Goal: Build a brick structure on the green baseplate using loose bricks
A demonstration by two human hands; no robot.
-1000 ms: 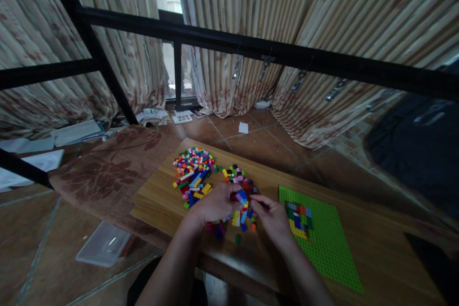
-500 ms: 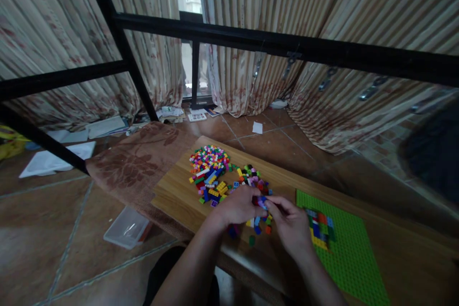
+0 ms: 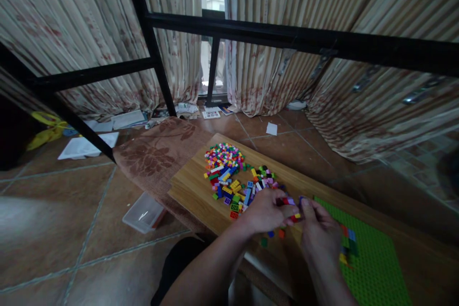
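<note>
My left hand (image 3: 268, 211) is closed around a few small toy bricks (image 3: 286, 201), dark red and lavender, held above the wooden board. Close beside it, my right hand (image 3: 320, 225) pinches a small dark blue-purple brick (image 3: 301, 199) between thumb and fingers. A narrow gap separates the two hands. Red and yellow bricks (image 3: 295, 218) show just below my left fingers; whether they are held or lying there I cannot tell. The green baseplate (image 3: 376, 253) lies to the right, and my right hand partly hides the multicoloured brick build (image 3: 349, 244) on it.
Loose bricks (image 3: 224, 155) are heaped on the wooden board (image 3: 193, 191), with bigger ones nearer me. A brown patterned cloth (image 3: 154, 148) extends beyond its left end. On the tiled floor stands a clear plastic box (image 3: 143, 213). A black metal frame (image 3: 251, 28) crosses before the curtains.
The view has swung left, so the scene sits further right. My hands, together at the bricks before, are now slightly apart, the right one with a dark blue-purple brick.
</note>
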